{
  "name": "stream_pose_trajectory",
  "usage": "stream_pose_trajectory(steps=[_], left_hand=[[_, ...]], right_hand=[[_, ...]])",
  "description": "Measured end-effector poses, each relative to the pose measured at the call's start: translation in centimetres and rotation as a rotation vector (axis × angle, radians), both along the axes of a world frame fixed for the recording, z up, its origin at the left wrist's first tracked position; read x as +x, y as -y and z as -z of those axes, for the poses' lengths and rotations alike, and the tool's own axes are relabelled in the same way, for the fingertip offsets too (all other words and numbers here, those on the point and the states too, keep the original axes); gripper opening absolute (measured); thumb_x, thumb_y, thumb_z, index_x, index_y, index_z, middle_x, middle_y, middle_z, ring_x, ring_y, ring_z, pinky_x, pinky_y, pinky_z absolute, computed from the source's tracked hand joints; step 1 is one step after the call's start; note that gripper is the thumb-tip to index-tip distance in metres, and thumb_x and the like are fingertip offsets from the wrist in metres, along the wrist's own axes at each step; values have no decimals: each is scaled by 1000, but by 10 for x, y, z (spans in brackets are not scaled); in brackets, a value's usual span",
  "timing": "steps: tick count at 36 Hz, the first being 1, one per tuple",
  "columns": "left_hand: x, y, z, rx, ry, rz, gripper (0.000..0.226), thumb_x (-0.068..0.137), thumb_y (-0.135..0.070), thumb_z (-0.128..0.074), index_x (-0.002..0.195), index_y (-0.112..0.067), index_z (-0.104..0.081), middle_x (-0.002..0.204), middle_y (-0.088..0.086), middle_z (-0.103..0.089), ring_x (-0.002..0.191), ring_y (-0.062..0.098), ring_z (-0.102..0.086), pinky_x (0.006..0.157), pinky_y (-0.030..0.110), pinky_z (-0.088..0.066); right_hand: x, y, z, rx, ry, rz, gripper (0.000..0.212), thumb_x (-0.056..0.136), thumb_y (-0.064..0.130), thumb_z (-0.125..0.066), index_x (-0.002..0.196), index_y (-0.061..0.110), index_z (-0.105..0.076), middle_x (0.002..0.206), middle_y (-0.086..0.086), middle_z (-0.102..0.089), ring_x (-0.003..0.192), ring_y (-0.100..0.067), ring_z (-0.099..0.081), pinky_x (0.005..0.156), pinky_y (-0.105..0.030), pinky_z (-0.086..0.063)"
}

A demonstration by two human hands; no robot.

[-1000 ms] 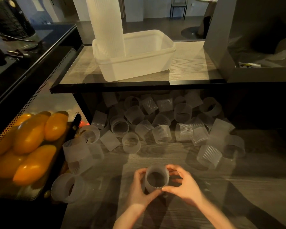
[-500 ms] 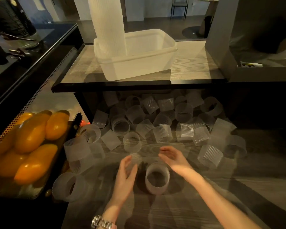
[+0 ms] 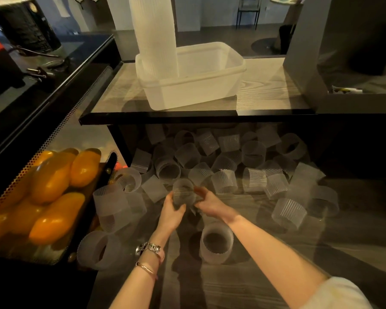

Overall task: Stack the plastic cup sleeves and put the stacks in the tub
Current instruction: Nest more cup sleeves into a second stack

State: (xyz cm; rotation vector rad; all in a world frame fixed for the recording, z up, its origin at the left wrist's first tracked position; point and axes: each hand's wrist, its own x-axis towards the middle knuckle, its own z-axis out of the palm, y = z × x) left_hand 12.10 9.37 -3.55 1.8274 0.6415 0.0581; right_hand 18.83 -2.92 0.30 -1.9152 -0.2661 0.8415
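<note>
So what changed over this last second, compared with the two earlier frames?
Both hands let go of the short stack, which stays standing on the table, and reached forward. The left hand and right hand now hold a loose sleeve from the pile. The tub and its tall stack are unchanged.

Both arms stretched forward, hands close together, left hand (image 3: 173, 211) curled around a sleeve (image 3: 183, 192) from the left, right hand (image 3: 210, 202) gripping its right side (fingertips partly blurred), watch and bracelet on left wrist
</note>
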Motion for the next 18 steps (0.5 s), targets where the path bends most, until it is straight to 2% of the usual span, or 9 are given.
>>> stream_pose_trajectory(steps=[3, 5, 8, 11, 15, 18], left_hand=[[-4, 2, 2, 28, 39, -7, 57, 85, 1, -60, 136, -8, -36, 129, 5, -48, 111, 5, -44, 91, 20, -37], [-7, 3, 4, 54, 42, -7, 59, 82, 2, -63, 135, -9, -38, 132, 8, -46, 113, 7, -45, 94, 21, -39], [-13, 6, 9, 69, 16, -12, 67, 77, 0, -69, 136, -9, -39, 130, 11, -44, 119, 18, -47, 102, 37, -43], [-18, 8, 12, 47, -1, -9, 69, 73, 0, -74, 134, -10, -44, 129, 13, -44, 119, 23, -49, 101, 43, -44], [-23, 11, 11, 26, 33, 2, 58, 67, -5, -80, 115, -20, -51, 120, 10, -48, 107, 19, -54, 95, 36, -48], [-24, 15, 7, -2, 50, -8, 55, 69, -12, -81, 113, -20, -50, 118, 1, -47, 106, 8, -52, 93, 28, -48]], right_hand=[[-1, 1, 1, 20, -12, 31, 67, 83, 6, -65, 141, 11, -32, 141, -8, -43, 127, -24, -45, 104, -40, -42], [0, 4, 2, 27, -14, 34, 67, 81, 3, -67, 139, 11, -34, 135, -10, -48, 123, -22, -48, 102, -36, -44], [1, 11, 6, -2, -6, 28, 68, 79, -1, -66, 139, 9, -35, 129, -11, -52, 116, -17, -51, 91, -22, -44], [2, 18, 11, -48, -5, 14, 62, 77, -2, -68, 133, 6, -43, 124, -13, -56, 118, -24, -53, 93, -27, -45], [0, 28, 15, -58, 1, 21, 58, 77, 2, -71, 130, 7, -48, 123, -11, -57, 114, -21, -54, 97, -30, -45], [-1, 35, 13, -19, -5, 56, 57, 78, 12, -73, 130, 10, -48, 117, -4, -55, 109, -15, -53, 92, -25, -45]])
